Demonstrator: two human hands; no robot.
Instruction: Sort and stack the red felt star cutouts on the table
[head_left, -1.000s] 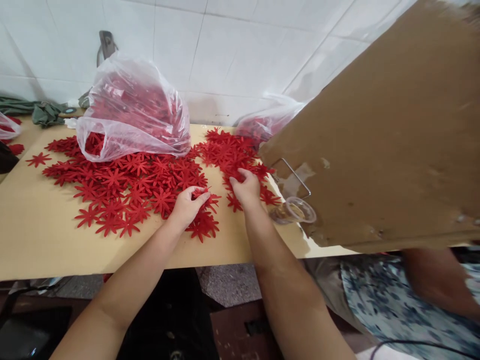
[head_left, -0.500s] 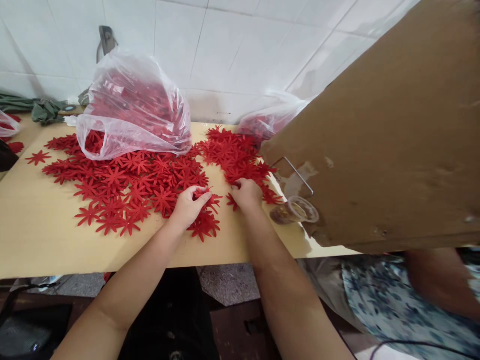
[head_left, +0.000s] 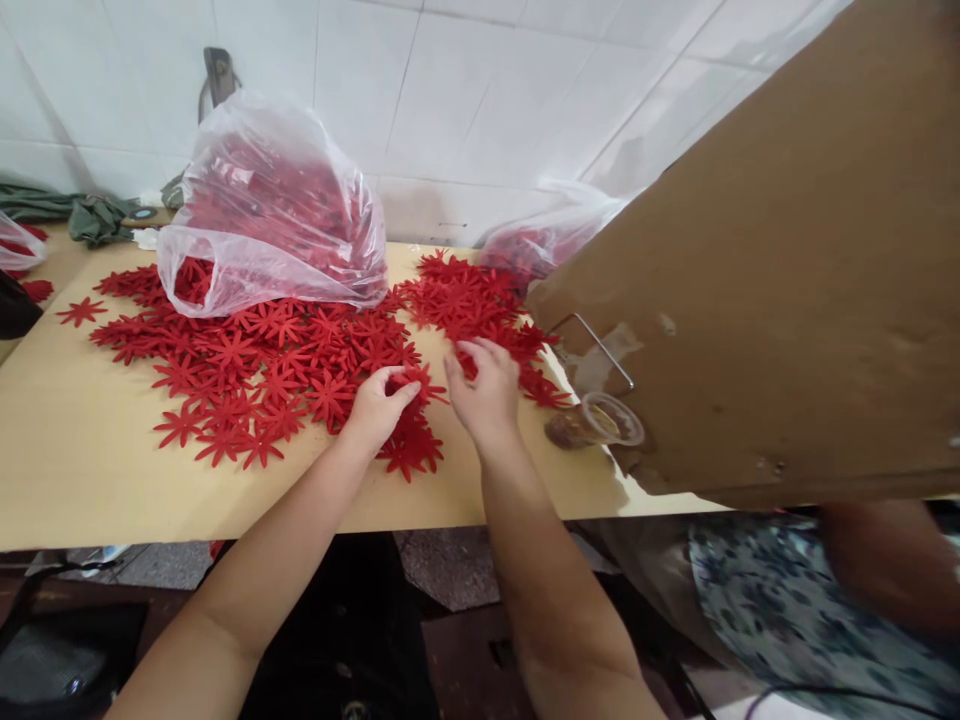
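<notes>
My left hand [head_left: 379, 405] pinches a red flower-shaped piece [head_left: 424, 384] between thumb and fingers, above a few more such pieces lying on the tan table. Just to the right, my right hand [head_left: 486, 388] is at the front of a smaller red heap [head_left: 465, 300], thumb and fingers apart; nothing held shows between them. A large heap of red flower pieces [head_left: 277, 345] spreads to the left of my hands. Behind that heap a clear plastic bag [head_left: 281, 210] full of red pieces rests on it.
A big cardboard sheet [head_left: 780, 270] with a metal handle leans at the right. By its lower edge a clear plastic cup [head_left: 592, 422] is tipped over. A second bag of red pieces [head_left: 536, 240] stands near the wall. A person in patterned cloth [head_left: 810, 600] sits at lower right.
My right hand has lifted off the red pieces and its fingers have spread. My left hand keeps its pinch and has hardly moved.
</notes>
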